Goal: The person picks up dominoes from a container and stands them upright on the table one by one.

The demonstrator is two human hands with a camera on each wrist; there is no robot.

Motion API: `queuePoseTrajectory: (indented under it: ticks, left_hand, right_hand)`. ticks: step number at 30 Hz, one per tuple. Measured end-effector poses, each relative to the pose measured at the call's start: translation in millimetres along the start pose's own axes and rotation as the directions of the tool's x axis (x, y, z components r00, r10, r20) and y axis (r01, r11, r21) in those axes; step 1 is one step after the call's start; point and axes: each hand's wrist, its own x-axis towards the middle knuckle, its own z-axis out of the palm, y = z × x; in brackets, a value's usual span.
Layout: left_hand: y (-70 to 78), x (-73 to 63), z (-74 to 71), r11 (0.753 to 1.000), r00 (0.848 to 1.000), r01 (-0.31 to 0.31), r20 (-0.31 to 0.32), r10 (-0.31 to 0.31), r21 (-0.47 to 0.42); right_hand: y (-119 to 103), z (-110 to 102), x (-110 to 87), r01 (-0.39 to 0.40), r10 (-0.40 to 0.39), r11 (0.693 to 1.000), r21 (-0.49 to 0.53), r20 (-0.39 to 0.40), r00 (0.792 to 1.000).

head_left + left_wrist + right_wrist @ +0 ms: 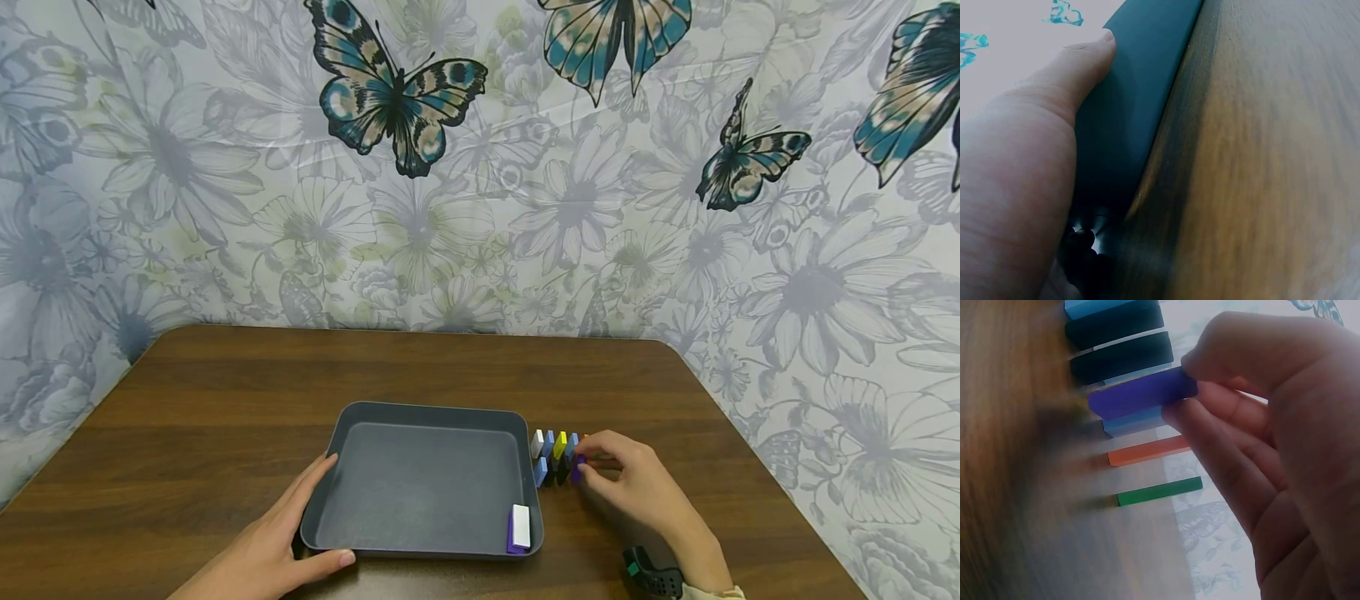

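My left hand [273,542] rests against the front left corner of a dark grey tray [431,410], its fingers at the left side and its thumb along the front wall. In the left wrist view the straight thumb [1079,69] touches the tray's wall [1129,94]. My right hand [637,479] pinches a purple domino-like block [1138,394] between thumb and fingers, right of the tray. Beside it stand two black blocks [1122,357], an orange block [1147,450] and a green block [1160,491]. Inside the tray's front right corner are a white block [521,527] and a purple block [512,537].
Close to the tray's right wall, more upright blocks form two rows, with a white block [537,443], a yellow block [560,445] and blue blocks [541,472] among them. The brown wooden table [225,400] meets a butterfly-patterned backdrop [465,250] behind.
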Motion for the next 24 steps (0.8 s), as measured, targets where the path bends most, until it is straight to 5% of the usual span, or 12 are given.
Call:
queuePoseTrajectory:
  ticks: [24]
  left_hand:
    - [-0.5, -0.6, -0.4, 0.999, 0.999, -0.035, 0.001, 0.035, 0.010]
  right_hand:
    - [0.8, 1.0, -1.3, -0.041, 0.042, 0.999, -0.012, 0.032, 0.999]
